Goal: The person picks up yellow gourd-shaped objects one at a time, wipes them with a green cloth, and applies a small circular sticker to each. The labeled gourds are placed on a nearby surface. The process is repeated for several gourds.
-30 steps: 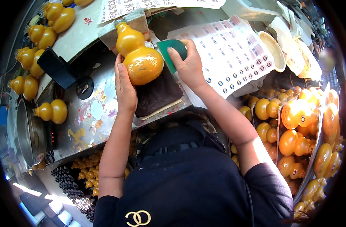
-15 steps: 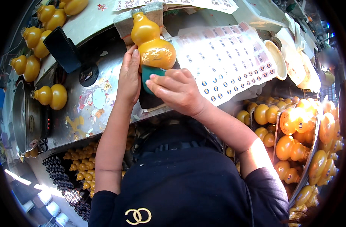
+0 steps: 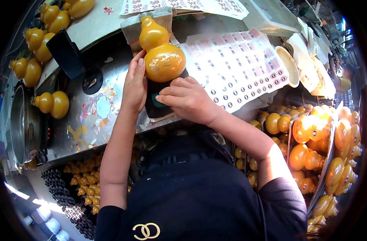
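A yellow gourd-shaped bottle [image 3: 164, 63] lies at the frame's upper centre. The left hand [image 3: 135, 87] touches its left side; whether it grips cannot be told. Below, the right hand [image 3: 188, 100] clamps a green scraper [image 3: 159, 102]. A sticker sheet [image 3: 235, 66] covers the desk [image 3: 107, 74] at upper right.

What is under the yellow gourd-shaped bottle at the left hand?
A dark cloth shows beyond the bottle, grey cloth beside its neck; whatever lies directly beneath its body is hidden.
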{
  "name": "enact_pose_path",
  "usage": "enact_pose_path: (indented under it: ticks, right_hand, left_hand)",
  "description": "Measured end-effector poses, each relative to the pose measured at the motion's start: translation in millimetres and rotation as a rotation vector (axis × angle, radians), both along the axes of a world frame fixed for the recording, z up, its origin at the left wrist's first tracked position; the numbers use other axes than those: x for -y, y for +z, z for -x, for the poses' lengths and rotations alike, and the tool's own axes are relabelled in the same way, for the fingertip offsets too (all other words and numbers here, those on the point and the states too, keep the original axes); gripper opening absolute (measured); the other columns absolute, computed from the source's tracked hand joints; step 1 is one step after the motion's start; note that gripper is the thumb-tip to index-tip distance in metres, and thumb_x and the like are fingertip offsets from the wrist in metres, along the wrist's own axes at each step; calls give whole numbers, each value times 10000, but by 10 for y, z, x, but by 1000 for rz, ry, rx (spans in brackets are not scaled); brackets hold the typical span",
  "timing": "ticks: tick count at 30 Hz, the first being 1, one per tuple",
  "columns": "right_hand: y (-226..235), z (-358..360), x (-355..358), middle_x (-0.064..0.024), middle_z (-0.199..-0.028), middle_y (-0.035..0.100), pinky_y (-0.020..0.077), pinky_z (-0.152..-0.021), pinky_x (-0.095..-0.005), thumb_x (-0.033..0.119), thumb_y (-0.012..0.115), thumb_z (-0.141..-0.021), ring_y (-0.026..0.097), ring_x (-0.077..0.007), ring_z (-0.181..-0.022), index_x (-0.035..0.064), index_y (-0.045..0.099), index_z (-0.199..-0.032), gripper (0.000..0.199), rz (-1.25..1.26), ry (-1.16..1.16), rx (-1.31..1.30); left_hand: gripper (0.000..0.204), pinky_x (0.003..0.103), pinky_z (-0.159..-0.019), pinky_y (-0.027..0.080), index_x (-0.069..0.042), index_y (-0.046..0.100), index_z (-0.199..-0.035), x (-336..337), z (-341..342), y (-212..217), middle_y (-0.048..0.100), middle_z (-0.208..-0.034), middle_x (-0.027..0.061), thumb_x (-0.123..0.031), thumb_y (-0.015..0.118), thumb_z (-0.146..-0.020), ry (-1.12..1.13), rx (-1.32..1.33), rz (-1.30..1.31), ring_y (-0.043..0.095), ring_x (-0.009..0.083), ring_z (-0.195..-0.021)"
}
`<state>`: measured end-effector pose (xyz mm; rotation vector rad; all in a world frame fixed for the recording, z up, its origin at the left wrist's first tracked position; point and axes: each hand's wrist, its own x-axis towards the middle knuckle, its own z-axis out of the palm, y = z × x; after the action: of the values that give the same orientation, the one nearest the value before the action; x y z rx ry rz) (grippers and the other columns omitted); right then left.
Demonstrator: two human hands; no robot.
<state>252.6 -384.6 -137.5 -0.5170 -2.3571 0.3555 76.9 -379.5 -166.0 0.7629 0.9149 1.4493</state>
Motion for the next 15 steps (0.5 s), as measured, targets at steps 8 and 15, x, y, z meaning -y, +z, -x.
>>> enact_pose_path:
  ticks: [8,15]
  right_hand:
    - [357,-47,-869,-144,-954,647,494,-814,-333,214,666,-847,639,-259,-909,29,595,-1097,319,494,-14,-167]
    - [301,22,-1111,-143,-969,648,497,-815,-322,272,663,-857,639,-227,-911,28,591,-1112,360,502,-19,-149]
  left_hand:
    - [429,328,-1074,324,-25,376,-1364,29,-19,-6,467,-1339,93,-299,328,-1037,18,-34,10,435,167,-1256]
    - [440,323,-1076,313,-25,379,-1358,8,-71,61,468,-1336,81,-321,339,-1034,45,-47,47,432,163,-1258]
